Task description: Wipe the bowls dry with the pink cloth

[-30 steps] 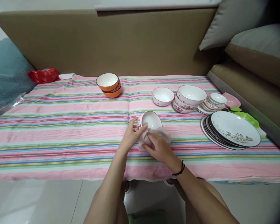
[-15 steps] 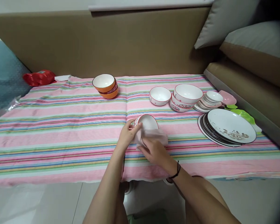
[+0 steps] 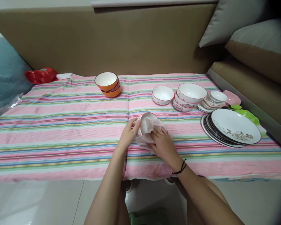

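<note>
A small white bowl (image 3: pixel 144 127) with a red rim is tilted toward the right over the striped cloth. My left hand (image 3: pixel 130 132) grips its left side, thumb near the rim. Gathered in my right hand (image 3: pixel 165 145) is a thin whitish wiping cloth (image 3: pixel 149 125), pressed over the bowl's right rim and partly into its inside. Some of that cloth hangs below the bowl. Behind them stands a single white bowl (image 3: pixel 163 95) with a red rim, and beside it a stack of similar bowls (image 3: pixel 189 97).
Orange bowls (image 3: pixel 107 84) are stacked at the back left. On the right lie a pile of plates (image 3: pixel 235 126), small dishes (image 3: pixel 216 97), a pink dish (image 3: pixel 233 97) and a green leaf-shaped dish (image 3: pixel 248 116). A red package (image 3: pixel 41 75) sits far left. The sofa back (image 3: pixel 142 40) rises behind.
My right hand has shifted up and right, its fingers now spread over the cloth at the bowl's rim. The cloth reaches further into the bowl. My left hand keeps its hold.
</note>
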A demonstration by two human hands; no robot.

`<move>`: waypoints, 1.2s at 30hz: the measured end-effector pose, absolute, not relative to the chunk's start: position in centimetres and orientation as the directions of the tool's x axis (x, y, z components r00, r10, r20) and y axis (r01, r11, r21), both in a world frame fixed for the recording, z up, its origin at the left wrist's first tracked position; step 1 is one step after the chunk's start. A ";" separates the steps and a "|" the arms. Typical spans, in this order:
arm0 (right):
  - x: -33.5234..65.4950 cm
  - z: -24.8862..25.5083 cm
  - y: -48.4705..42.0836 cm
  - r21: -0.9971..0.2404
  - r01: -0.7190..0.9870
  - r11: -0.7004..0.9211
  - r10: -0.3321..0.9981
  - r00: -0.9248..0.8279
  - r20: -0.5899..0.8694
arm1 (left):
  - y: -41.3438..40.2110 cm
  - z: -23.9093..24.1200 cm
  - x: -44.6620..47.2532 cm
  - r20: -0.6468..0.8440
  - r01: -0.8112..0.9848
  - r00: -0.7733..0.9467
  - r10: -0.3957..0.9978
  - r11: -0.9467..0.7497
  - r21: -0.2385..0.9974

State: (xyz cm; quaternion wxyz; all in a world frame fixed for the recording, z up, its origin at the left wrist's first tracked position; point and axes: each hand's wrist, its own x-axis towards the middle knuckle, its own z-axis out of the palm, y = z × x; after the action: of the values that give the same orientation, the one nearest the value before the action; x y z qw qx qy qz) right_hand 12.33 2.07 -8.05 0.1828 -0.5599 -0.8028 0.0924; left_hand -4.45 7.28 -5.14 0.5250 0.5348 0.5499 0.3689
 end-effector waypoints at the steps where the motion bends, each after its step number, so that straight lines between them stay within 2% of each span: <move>1: 12.2 -8.1 2.1 -0.357 0.862 0.359 0.932 -0.307 0.195 | 7.2 -5.0 -4.6 -0.217 0.164 0.145 0.965 0.192 0.967; 5: 12.1 -8.0 2.2 -0.439 0.826 0.353 0.927 -0.246 0.283 | 6.8 -3.9 -5.3 -0.359 0.072 0.225 0.906 0.352 0.933; 9: 12.1 -8.0 2.4 -0.672 0.679 0.296 0.938 -0.073 0.340 | 6.5 -3.5 -5.6 -0.416 0.076 0.243 0.876 0.410 0.909; 11: 12.0 -8.0 2.4 -0.740 0.607 0.292 0.943 -0.053 0.329 | 6.5 -3.7 -5.6 -0.412 0.078 0.222 0.884 0.405 0.911; 14: 12.2 -8.2 2.4 -0.694 0.629 0.349 0.933 -0.168 0.317 | 6.6 -4.0 -5.5 -0.412 0.069 0.193 0.891 0.407 0.911; 18: 13.3 -8.8 3.0 -0.528 0.711 0.465 0.885 -0.356 0.300 | 6.6 -4.2 -5.4 -0.388 0.059 0.187 0.902 0.384 0.921; 21: 14.0 -8.9 3.4 -0.433 0.792 0.431 0.898 -0.329 0.292 | 6.6 -4.0 -5.2 -0.362 0.045 0.210 0.908 0.361 0.931; 24: 13.9 -8.4 3.5 -0.468 0.796 0.384 0.918 -0.275 0.285 | 6.5 -3.8 -5.0 -0.334 0.026 0.263 0.905 0.340 0.940; 28: 13.7 -7.5 2.9 -0.590 0.661 0.463 0.886 -0.358 0.295 | 6.5 -3.5 -4.8 -0.320 0.006 0.284 0.904 0.332 0.943; 31: 14.2 -7.3 2.6 -0.656 0.641 0.399 0.917 -0.301 0.263 | 6.6 -3.5 -4.7 -0.307 0.002 0.289 0.907 0.320 0.948; 33: 14.4 -7.5 2.7 -0.640 0.680 0.358 0.933 -0.280 0.224 | 6.6 -3.7 -4.6 -0.297 0.020 0.284 0.912 0.304 0.952; 36: 13.9 -8.1 3.2 -0.538 0.741 0.402 0.916 -0.333 0.226 | 6.5 -4.0 -4.4 -0.287 0.035 0.259 0.922 0.288 0.957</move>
State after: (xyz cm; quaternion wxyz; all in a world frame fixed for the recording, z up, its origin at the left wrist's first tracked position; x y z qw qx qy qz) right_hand 13.95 3.20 -8.10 0.2535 -0.5191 -0.7979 0.1719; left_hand -4.42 6.54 -4.02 0.6305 0.4818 0.4967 0.3517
